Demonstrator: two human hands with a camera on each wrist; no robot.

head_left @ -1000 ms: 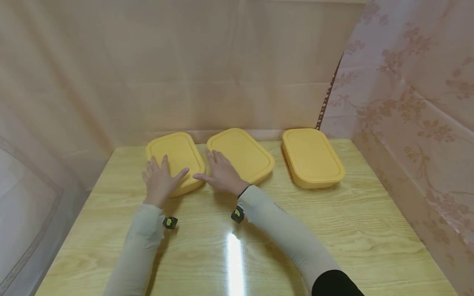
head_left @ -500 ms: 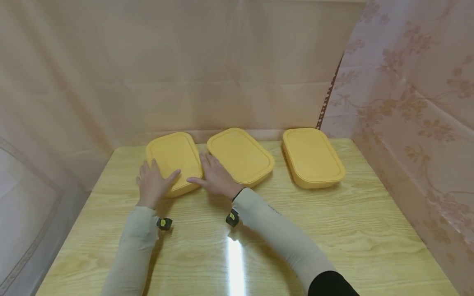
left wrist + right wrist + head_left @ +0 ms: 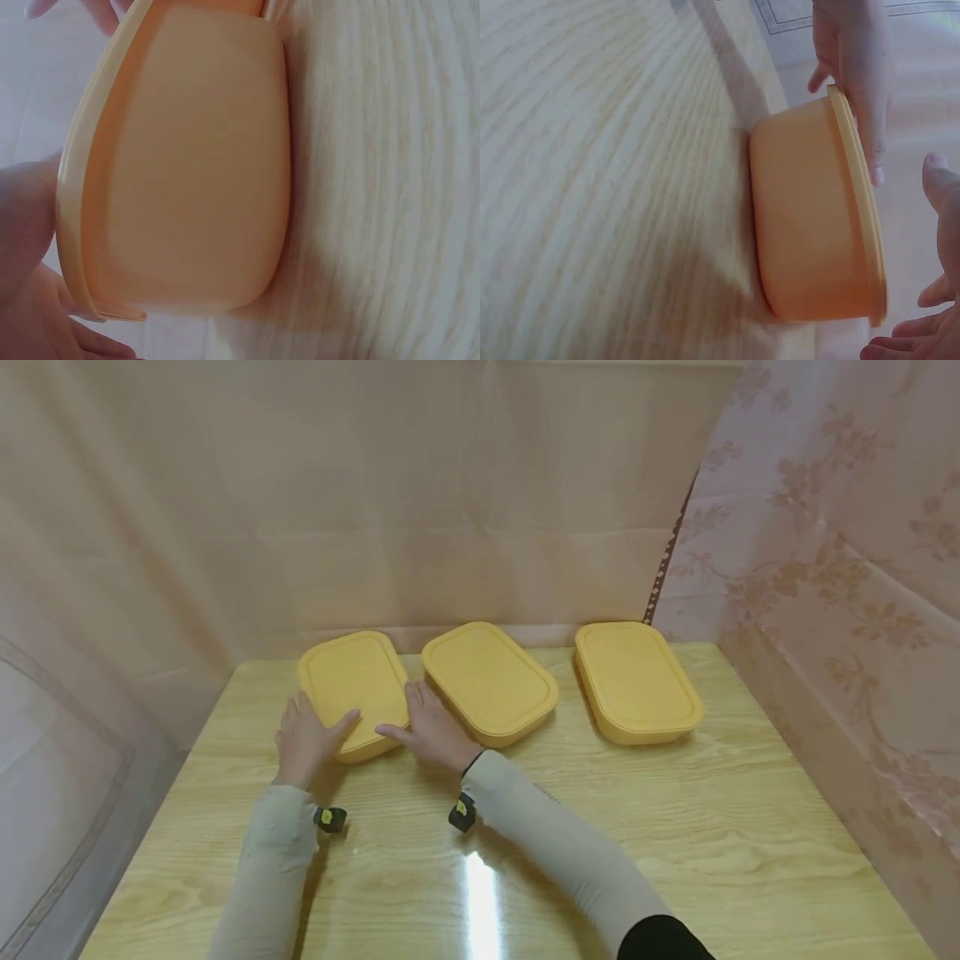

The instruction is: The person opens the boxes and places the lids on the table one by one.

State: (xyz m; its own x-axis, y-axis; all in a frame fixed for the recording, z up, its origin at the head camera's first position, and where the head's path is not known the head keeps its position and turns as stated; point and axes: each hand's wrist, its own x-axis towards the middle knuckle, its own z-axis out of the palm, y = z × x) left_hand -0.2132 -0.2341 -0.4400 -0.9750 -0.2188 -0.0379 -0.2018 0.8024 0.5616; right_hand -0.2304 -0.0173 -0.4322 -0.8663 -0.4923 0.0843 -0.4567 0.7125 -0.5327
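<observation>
At the left of the frame's middle, the box: the left yellow box [image 3: 360, 681] lies on the wood-grain table [image 3: 675, 843], lid upward, its near end turned toward the bottom of the frame, with a hand at either side.
Left hand: the left hand [image 3: 306, 742] is spread wide at the box's lower left, thumb over the lid [image 3: 352, 668], fingers along the outer side.
Right hand: the right hand [image 3: 433, 727] is wide too, thumb toward the lid's lower right, fingers in the gap beside the middle yellow box [image 3: 491, 681] (whether they touch either box, I cannot tell).
Step in hand: it looks like taking hold of the left box by its two long sides.
Pressure: best shared evenly, palms level with each other, since a harder push from one side would likely turn the box.
Rim: in the left wrist view the lid's edge juts past the side wall [image 3: 195, 165]; fingers would do better low on that wall, as pulling at the rim alone might loosen the lid.
Gap: the right fingers should keep clear of the middle box, which could get nudged.
Right of frame: the right yellow box [image 3: 637, 677] sits well apart, needing no care.
</observation>
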